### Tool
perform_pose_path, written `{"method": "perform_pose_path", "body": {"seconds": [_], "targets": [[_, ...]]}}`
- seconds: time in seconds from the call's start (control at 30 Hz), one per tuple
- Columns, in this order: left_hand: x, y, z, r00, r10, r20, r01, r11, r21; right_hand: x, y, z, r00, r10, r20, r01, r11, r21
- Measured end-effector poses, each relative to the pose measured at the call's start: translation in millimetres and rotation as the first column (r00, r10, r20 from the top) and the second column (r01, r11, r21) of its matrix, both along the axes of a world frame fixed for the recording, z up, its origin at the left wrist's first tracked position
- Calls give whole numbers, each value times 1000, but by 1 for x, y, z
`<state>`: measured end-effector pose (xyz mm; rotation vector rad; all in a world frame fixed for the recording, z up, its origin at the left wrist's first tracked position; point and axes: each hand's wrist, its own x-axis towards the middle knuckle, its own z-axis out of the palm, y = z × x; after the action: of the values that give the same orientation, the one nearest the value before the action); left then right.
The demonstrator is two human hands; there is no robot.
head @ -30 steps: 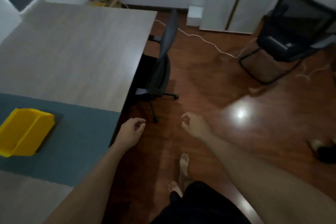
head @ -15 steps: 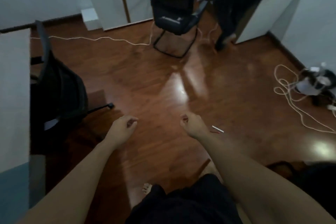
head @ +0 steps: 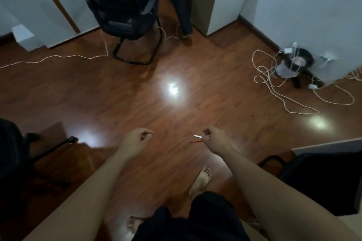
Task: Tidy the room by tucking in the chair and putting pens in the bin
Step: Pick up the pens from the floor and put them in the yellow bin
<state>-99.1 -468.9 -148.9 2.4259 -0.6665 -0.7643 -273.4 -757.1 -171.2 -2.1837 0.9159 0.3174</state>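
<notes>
Two pens lie on the wooden floor: a white pen (head: 197,136) and, just below it, a thin red pen (head: 195,141). My right hand (head: 216,139) hovers just right of them, fingers loosely curled and holding nothing. My left hand (head: 136,141) is held out at the same height, also loosely curled and empty. The black swivel chair (head: 13,154) shows only in part at the left edge. The yellow bin and the desk are out of view.
A black mesh visitor chair (head: 121,15) stands at the back, with a person's legs (head: 184,2) beside it. White cables (head: 278,88) coil on the floor at the right near a small stand. Another dark chair (head: 323,180) sits at lower right. My bare feet are below.
The view has swung right, away from the desk and yellow bin, onto open floor. The pens now appear left of my right hand. Both hands stay curled and empty.
</notes>
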Motion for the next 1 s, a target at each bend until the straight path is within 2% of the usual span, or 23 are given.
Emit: {"method": "perform_pose_path", "body": {"seconds": [0.23,0.4,0.5,0.6,0.73,1.0], "targets": [[-9,-98,-17,994,-53,-93,56,998,26,-18,-98,-31,990,-114,-80,116,993,24],[8,-143,-38,982,-142,-125,155,982,104,-15,-131,-62,977,-193,-86,199,978,66],[21,-176,-73,968,-212,-132,228,965,129,-7,-146,-99,967,-239,-85,245,967,72],[33,-208,-138,956,-246,-159,265,957,114,6,-161,-158,964,-256,-71,261,964,61],[41,-244,-259,934,-295,-202,323,938,123,20,-178,-269,959,-268,-96,275,959,65],[50,-298,-550,905,-312,-290,361,923,132,51,-206,-543,966,-215,-146,226,972,59]]}}
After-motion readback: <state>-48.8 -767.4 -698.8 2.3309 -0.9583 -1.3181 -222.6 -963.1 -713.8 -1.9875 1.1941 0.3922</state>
